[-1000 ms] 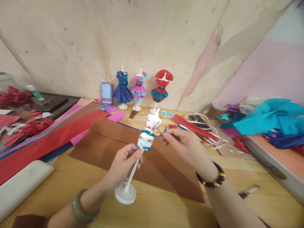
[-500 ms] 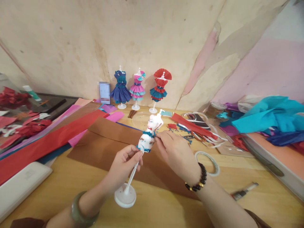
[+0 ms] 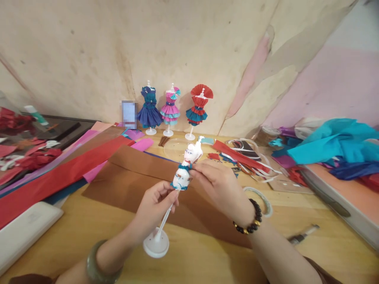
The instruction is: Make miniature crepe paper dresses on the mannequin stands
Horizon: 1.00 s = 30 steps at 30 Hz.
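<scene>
A small white dress-form mannequin (image 3: 181,178) leans to the right in front of me, with ragged teal paper bits around its waist and lower edge and red traces on its chest. My left hand (image 3: 158,201) is closed around it, just below the body where the pole begins. The round white base (image 3: 156,242) hangs tilted below that hand. At the mannequin's right side, my right hand (image 3: 214,183) has thumb and forefinger pinched together against the teal trim at the waist. What lies between those fingertips is too small to make out.
Three dressed mannequins, one blue (image 3: 150,108), one pink (image 3: 170,108) and one red (image 3: 199,108), stand by the wall. Brown paper (image 3: 133,173) lies beneath my hands. A tape roll (image 3: 260,199), a cutter knife (image 3: 303,235) and turquoise paper (image 3: 328,144) are on the right, a white power bank (image 3: 28,236) on the left.
My right hand's fingertips have shifted slightly left and up along the mannequin's waist. My left hand keeps its hold, and the view has shifted a little.
</scene>
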{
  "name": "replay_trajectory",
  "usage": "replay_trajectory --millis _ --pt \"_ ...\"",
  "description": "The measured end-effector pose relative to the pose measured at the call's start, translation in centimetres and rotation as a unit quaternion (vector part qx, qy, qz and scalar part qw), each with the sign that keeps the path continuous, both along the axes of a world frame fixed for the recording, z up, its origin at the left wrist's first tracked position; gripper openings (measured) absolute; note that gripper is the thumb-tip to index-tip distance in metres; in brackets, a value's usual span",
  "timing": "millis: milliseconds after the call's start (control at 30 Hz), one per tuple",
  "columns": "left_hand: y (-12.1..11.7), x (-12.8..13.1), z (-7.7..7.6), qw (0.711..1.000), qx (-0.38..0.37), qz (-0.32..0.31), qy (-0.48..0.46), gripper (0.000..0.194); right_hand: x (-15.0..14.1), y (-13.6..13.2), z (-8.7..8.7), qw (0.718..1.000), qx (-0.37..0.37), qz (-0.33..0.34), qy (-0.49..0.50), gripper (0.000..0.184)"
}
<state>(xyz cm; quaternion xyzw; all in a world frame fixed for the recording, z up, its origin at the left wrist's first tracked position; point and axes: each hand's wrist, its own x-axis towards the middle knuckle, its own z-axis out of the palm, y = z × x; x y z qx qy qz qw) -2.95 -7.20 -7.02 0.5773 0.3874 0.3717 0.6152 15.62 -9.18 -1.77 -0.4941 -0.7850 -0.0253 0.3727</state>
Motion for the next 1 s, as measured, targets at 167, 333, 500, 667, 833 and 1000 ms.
replay_trajectory --millis 167,333,500,667,833,1000 --pt "-0.2 0.0 0.0 1.000 0.011 -0.013 0.006 0.027 -0.2 0.0 -0.5 0.997 0.045 -0.003 -0.067 0.019" --pt "-0.3 0.0 0.0 0.999 0.022 -0.008 0.022 0.022 0.4 0.5 -0.9 0.981 0.082 -0.049 -0.167 0.024" --pt "-0.1 -0.1 0.1 0.997 0.064 0.011 0.050 0.017 1.9 0.8 0.1 0.990 0.094 -0.101 -0.012 0.017" --pt "0.1 -0.3 -0.3 0.991 0.099 0.050 0.076 0.015 0.9 0.2 0.2 0.999 -0.004 -0.001 0.045 0.012" --pt "0.1 -0.4 -0.7 0.982 0.142 0.059 0.110 0.016 -0.3 -0.1 -0.4 0.995 -0.054 -0.025 0.077 0.008" --pt "0.1 -0.5 -1.0 0.966 0.203 0.072 0.142 0.017 -0.4 0.0 -0.5 0.980 -0.137 -0.032 0.144 0.018"
